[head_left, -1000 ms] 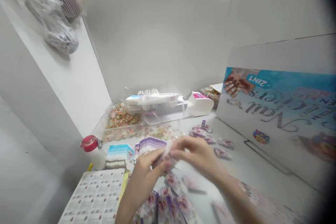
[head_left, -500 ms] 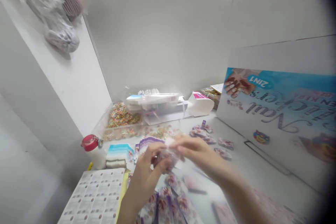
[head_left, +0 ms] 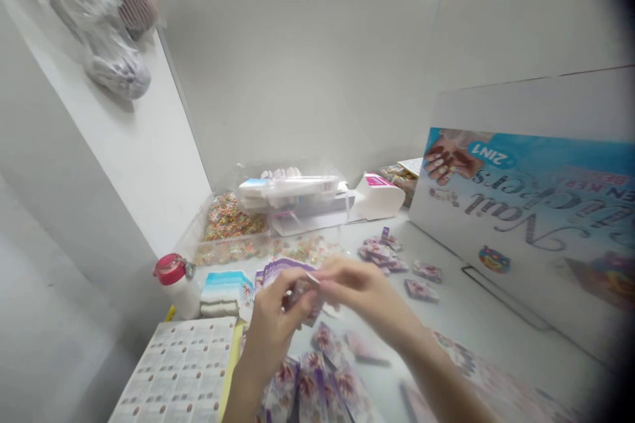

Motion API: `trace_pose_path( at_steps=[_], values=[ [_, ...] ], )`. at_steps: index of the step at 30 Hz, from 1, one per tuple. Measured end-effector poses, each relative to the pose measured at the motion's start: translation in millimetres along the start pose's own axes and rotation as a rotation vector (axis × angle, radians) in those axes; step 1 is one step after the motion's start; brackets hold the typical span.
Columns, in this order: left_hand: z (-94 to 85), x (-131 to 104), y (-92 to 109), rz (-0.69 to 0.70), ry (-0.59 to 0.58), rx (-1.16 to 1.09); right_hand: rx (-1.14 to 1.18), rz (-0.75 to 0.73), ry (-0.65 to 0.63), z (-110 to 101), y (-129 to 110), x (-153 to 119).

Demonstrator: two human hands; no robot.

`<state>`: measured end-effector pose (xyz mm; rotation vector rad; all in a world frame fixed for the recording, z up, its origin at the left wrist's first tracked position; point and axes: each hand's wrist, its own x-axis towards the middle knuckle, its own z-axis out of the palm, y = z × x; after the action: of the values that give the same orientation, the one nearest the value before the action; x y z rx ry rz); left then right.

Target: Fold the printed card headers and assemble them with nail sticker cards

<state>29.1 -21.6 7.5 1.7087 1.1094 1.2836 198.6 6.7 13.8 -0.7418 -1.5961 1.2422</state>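
A small flowered box (head_left: 308, 306), partly covered by fingers, is gripped in my left hand (head_left: 274, 317) above the table. At its top edge, the bent fingers of my right hand (head_left: 358, 284) pinch a small white piece (head_left: 312, 279), perhaps a flap; blur hides the detail. Below both hands lie several purple-and-white flowered boxes (head_left: 310, 388) side by side. Just behind my left hand is a fanned stack of purple-edged cards (head_left: 280, 269). A stack of blue-and-white cards (head_left: 225, 284) is to its left.
A red-capped bottle (head_left: 177, 284) stands at left, behind sheets of printed labels (head_left: 181, 367). Clear tubs hold colourful small pieces (head_left: 233, 217) at the back. More flowered boxes (head_left: 381, 252) sit right of centre, near a large printed carton (head_left: 526, 211). Bags (head_left: 116, 69) hang upper left.
My right fingers have shifted slightly left and down along the box's top, and the white piece now looks flatter. My left hand keeps its hold, with the box tilted a little differently.
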Motion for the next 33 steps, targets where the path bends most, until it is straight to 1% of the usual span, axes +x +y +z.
trace_pose_path(
  at_steps=[3,5,6,9,11,13,14,16,19,21,24,26,28,29,31,33],
  values=[
    [-2.5,-0.7,-1.3,-0.041,-0.093,-0.025,0.076,0.129,0.037,0.8,2.8,-0.2],
    [-4.5,-0.9,-1.0,-0.058,-0.139,-0.031,0.099,0.157,0.042,2.9,2.3,-1.1],
    [-5.1,-1.1,-0.7,-0.064,-0.143,-0.034,0.103,0.156,0.048,4.0,1.2,-1.7],
    [-5.7,-2.0,0.5,-0.074,-0.099,-0.064,0.065,0.102,0.056,5.4,-4.2,-3.4],
    [-5.2,-3.1,0.8,-0.067,-0.05,-0.067,-0.001,0.036,0.036,4.6,-7.3,-4.2],
    [-4.5,-4.0,0.9,-0.056,-0.031,-0.055,-0.063,-0.012,0.018,3.1,-8.8,-4.4],
    [-4.1,-4.2,0.9,-0.054,-0.034,-0.055,-0.073,-0.009,0.019,2.4,-8.8,-4.4],
    [-2.8,-4.1,1.2,-0.054,-0.047,-0.079,-0.046,0.042,0.041,2.0,-7.9,-4.0],
    [-0.5,-2.4,1.8,-0.055,-0.02,-0.117,0.005,0.124,0.085,4.5,-5.6,-2.9],
    [-0.2,-0.8,1.9,-0.066,0.001,-0.109,-0.006,0.111,0.118,7.5,-4.0,-2.0],
    [-3.0,1.3,1.6,-0.089,-0.014,-0.074,-0.074,0.029,0.165,9.7,-2.1,-1.2],
    [-6.1,2.1,1.3,-0.093,-0.025,-0.058,-0.151,-0.049,0.131,7.7,-1.7,-1.2],
    [-7.9,2.6,1.2,-0.09,-0.027,-0.071,-0.202,-0.102,0.04,3.6,-2.0,-1.5],
    [-7.9,2.8,1.2,-0.085,-0.021,-0.086,-0.192,-0.104,0.007,1.6,-2.4,-1.6],
    [-5.7,3.0,1.0,-0.076,0.004,-0.118,-0.098,-0.049,-0.022,-1.3,-3.0,-1.5],
    [-1.9,2.6,0.2,-0.065,0.031,-0.128,0.018,0.044,-0.005,-1.7,-3.2,-0.8]
  ],
)
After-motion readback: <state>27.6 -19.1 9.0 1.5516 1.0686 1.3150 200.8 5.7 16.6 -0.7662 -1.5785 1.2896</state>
